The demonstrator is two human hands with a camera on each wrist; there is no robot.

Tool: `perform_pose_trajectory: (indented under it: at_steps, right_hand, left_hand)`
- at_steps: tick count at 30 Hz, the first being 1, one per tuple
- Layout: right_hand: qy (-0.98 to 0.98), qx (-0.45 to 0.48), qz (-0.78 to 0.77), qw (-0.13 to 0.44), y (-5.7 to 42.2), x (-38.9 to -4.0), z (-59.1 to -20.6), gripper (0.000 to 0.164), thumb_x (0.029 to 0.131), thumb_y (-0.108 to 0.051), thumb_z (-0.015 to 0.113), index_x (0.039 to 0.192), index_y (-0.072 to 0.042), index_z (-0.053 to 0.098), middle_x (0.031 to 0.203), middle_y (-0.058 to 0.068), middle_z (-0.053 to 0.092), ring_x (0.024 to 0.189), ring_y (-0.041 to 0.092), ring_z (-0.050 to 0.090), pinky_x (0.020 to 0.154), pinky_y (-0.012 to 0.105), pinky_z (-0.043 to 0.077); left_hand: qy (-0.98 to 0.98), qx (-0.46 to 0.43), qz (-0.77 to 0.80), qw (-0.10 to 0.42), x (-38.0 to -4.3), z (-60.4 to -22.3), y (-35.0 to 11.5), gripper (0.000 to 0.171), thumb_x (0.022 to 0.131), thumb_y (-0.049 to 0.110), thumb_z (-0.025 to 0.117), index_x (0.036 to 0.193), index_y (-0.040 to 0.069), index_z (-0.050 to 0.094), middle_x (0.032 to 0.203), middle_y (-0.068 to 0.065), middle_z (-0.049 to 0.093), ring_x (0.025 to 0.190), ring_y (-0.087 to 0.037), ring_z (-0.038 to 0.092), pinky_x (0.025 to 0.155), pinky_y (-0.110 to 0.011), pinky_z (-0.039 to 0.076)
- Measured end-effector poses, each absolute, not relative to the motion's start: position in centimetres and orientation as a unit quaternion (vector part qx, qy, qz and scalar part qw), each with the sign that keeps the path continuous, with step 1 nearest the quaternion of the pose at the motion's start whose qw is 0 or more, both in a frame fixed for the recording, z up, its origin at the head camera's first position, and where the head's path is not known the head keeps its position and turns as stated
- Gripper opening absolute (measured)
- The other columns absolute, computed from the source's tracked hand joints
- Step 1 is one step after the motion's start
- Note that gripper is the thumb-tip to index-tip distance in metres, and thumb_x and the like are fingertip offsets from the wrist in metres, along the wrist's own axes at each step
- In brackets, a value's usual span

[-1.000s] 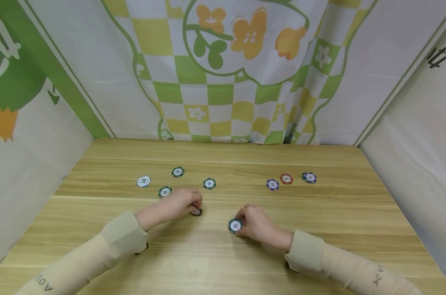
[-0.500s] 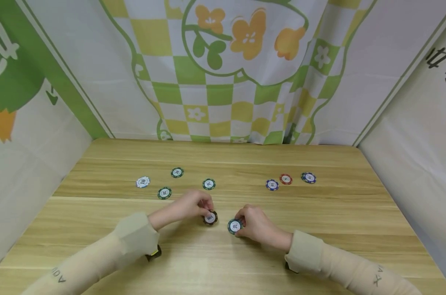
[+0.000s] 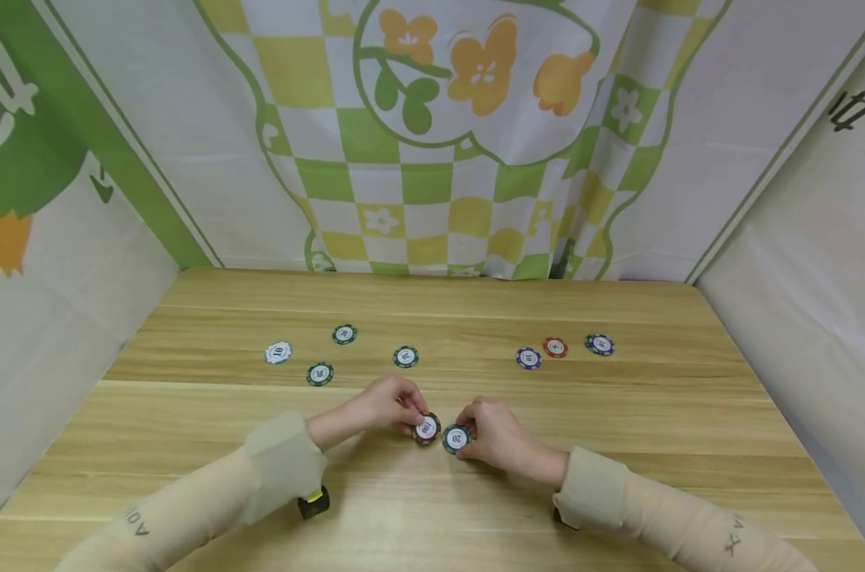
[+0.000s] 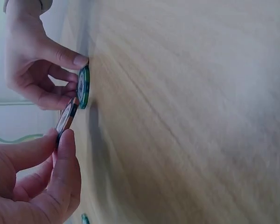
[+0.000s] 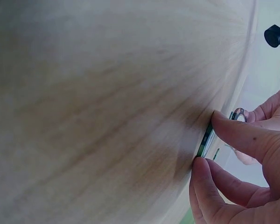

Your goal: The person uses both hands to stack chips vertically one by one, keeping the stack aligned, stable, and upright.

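Note:
My left hand (image 3: pixel 389 403) pinches a dark brown poker chip (image 3: pixel 426 429) marked 100 between thumb and fingers. Right beside it, my right hand (image 3: pixel 505 442) holds a green poker chip (image 3: pixel 457 438) marked 20 by its edges. In the left wrist view the brown chip (image 4: pixel 66 117) is tilted, its far edge close against the green chip (image 4: pixel 84 87); whether they touch, I cannot tell. The right wrist view shows the green chip (image 5: pixel 205 141) close to the wooden surface, between thumb and fingertips, with the brown chip (image 5: pixel 240 114) behind it.
Back left on the wooden table (image 3: pixel 432 516) lie a white chip (image 3: pixel 278 352) and green chips (image 3: pixel 320 373). Back right are two blue chips (image 3: pixel 528 357) and a red chip (image 3: pixel 556 347). A checked curtain (image 3: pixel 432 183) hangs behind the table, with white side walls.
My left hand has moved right and toward me, bringing the 100 chip beside the green one. The right hand keeps its place with the 20 chip.

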State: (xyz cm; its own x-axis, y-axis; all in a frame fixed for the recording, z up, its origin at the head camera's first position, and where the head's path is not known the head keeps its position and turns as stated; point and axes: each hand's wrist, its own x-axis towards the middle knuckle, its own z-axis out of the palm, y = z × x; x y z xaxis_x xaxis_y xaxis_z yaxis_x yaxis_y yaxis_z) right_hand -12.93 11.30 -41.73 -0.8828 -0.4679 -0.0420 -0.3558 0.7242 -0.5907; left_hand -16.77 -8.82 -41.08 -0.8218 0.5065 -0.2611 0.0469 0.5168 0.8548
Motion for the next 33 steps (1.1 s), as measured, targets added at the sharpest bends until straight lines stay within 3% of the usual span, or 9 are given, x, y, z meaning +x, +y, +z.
perform_pose_trajectory:
  at_steps: [12, 33]
  right_hand:
    - [0.926, -0.222, -0.295, 0.082, 11.3, -12.9, -41.8, 0.032, 0.060, -0.007, 0.082, 0.087, 0.002, 0.066, 0.074, 0.003, 0.052, 0.065, 0.010, 0.047, 0.055, 0.019, 0.041]
    - [0.923, -0.232, -0.295, 0.078, 11.4, -12.9, -41.8, 0.032, 0.061, -0.006, 0.081, 0.087, 0.002, 0.066, 0.075, 0.003, 0.053, 0.065, 0.011, 0.048, 0.054, 0.019, 0.041]
  left_hand:
    - [0.810, 0.120, 0.505, 0.273, -16.4, -41.7, -7.6, 0.010, 0.078, -0.008, 0.062, 0.088, -0.011, 0.060, 0.075, -0.010, 0.060, 0.060, -0.010, 0.058, 0.059, -0.026, 0.053]
    - [0.849, 0.134, 0.457, 0.230, -15.5, -41.8, -6.0, 0.011, 0.074, -0.004, 0.068, 0.084, -0.006, 0.063, 0.072, -0.005, 0.061, 0.062, -0.008, 0.056, 0.058, -0.021, 0.050]
